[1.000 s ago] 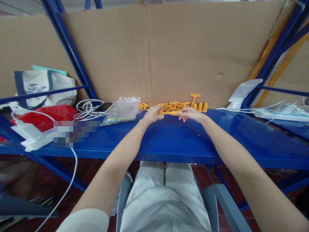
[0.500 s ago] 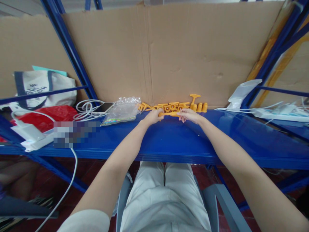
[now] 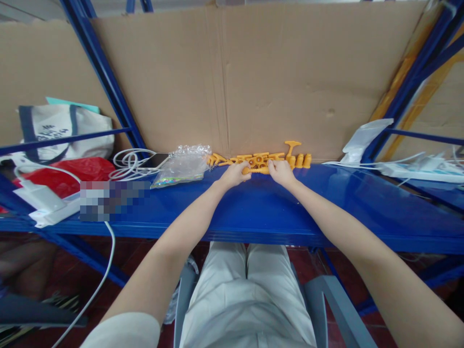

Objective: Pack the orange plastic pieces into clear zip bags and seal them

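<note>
My left hand (image 3: pixel 235 174) is closed on one end of an orange plastic threaded piece (image 3: pixel 258 170), just above the blue shelf. My right hand (image 3: pixel 282 172) is closed round its other end, with the thumb on top, so that end is hidden. Right behind the hands lies a row of orange plastic parts (image 3: pixel 259 160), some with round openings. To the right stands an orange T-handled piece (image 3: pixel 292 150) beside several small orange cylindrical parts (image 3: pixel 300 161). More orange threaded parts (image 3: pixel 216 158) lie left of my left hand.
A clear plastic bag (image 3: pixel 184 166) with colourful contents lies left of the parts, near a coiled white cable (image 3: pixel 134 164). Further left are a power strip (image 3: pixel 54 212), a red bag (image 3: pixel 94 169) and a canvas tote (image 3: pixel 90 126). Cardboard (image 3: pixel 271 77) backs the blue shelf (image 3: pixel 268 212).
My right hand has changed its grip, from fingertips at the end of the orange piece to fingers closed round it, thumb on top. My left hand stays nearly in place.
</note>
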The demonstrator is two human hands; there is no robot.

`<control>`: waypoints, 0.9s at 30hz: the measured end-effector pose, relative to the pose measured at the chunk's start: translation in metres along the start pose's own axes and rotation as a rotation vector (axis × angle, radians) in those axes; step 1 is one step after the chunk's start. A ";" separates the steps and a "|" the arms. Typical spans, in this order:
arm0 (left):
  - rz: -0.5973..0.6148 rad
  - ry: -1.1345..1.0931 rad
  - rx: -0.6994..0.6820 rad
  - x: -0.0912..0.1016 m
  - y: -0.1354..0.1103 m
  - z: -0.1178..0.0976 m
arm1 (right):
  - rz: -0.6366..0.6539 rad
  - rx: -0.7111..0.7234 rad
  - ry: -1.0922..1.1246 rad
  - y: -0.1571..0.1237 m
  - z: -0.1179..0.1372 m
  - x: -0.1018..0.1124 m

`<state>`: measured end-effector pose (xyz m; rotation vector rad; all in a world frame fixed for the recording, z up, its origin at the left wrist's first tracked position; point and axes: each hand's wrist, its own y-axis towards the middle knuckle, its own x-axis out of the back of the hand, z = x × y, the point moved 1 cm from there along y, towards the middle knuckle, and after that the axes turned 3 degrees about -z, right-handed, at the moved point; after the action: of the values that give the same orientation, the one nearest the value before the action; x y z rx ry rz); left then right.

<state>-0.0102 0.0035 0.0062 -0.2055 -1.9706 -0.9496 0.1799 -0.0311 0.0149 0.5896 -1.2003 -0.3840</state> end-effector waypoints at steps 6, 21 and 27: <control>-0.002 0.149 -0.055 0.000 -0.001 0.001 | 0.134 -0.227 0.198 0.003 0.004 0.001; 0.023 0.076 0.005 0.010 0.000 0.007 | 0.150 0.369 -0.314 -0.009 0.016 0.012; 0.080 0.064 -0.008 0.010 0.001 -0.004 | 0.224 0.319 -0.503 -0.008 0.036 0.011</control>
<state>-0.0125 -0.0005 0.0155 -0.2533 -1.8861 -0.9019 0.1501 -0.0512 0.0271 0.6431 -1.8139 -0.1499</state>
